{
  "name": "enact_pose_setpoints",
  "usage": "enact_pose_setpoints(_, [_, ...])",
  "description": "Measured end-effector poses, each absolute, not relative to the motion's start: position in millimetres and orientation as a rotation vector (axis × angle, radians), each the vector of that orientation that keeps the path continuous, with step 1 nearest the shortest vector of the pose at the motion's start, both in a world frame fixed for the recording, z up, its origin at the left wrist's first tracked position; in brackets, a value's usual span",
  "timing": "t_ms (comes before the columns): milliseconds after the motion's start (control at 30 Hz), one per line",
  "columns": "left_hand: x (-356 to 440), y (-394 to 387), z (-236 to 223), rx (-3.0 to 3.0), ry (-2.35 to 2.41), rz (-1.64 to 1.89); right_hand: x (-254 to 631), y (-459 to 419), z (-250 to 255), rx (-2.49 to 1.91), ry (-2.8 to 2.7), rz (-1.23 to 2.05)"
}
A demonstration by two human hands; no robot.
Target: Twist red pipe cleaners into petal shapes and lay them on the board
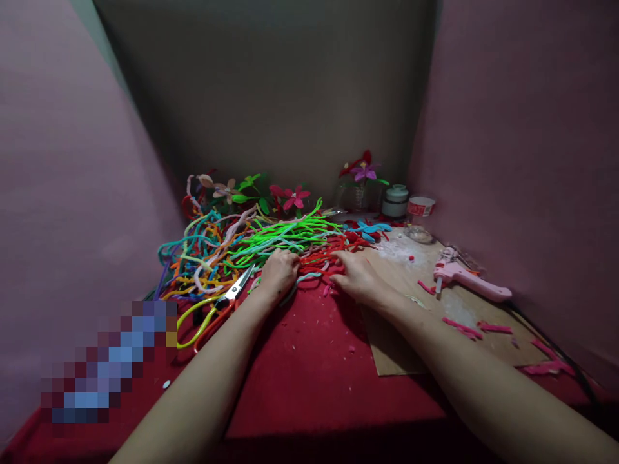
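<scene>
Both of my hands are at the near edge of a heap of fuzzy pipe cleaners. My left hand has its fingers curled in by the red pipe cleaners; what they pinch, if anything, is hidden. At the right end of the same red strands is my right hand, thumb and fingers apart. Bright green pipe cleaners lie just beyond the hands. Scissors with yellow and orange handles rest beside my left forearm, blades pointing to the heap.
Multicoloured pipe cleaners tangle at the left. A pink glue gun lies on a brown board at the right, among pink scraps. Pipe-cleaner flowers, a small grey-green pot and a white-and-red cup stand behind. Red cloth covers the table.
</scene>
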State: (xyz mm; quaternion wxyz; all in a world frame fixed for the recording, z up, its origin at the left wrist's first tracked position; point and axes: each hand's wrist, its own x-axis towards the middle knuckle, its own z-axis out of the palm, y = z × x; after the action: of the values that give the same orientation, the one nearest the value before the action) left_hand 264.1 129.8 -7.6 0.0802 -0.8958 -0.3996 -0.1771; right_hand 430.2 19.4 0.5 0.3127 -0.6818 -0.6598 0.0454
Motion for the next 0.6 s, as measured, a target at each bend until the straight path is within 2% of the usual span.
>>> enact_pose_setpoints(167, [261, 130, -5, -2.691, -1.19, -0.505, 427, 16, 3, -1.894, -1.963, 0.048])
enact_pose_setpoints(267, [259, 133, -4, -2.719, -1.165, -0.483, 436, 11, 13, -1.691, -1.757, 0.014])
enact_pose_setpoints(467, [255, 139, -8, -2.733, -1.14, -0.537, 452, -8, 39, -1.395, -1.248, -0.303])
enact_pose_setpoints(533, [254, 135, -3, -2.714, -1.163, -0.592, 452, -11, 43, -1.316, -1.123, -0.204])
enact_pose_setpoints(600, [255, 125, 6, -2.666, -1.185, -0.676, 447, -10, 44, -1.244, -1.032, 0.029])
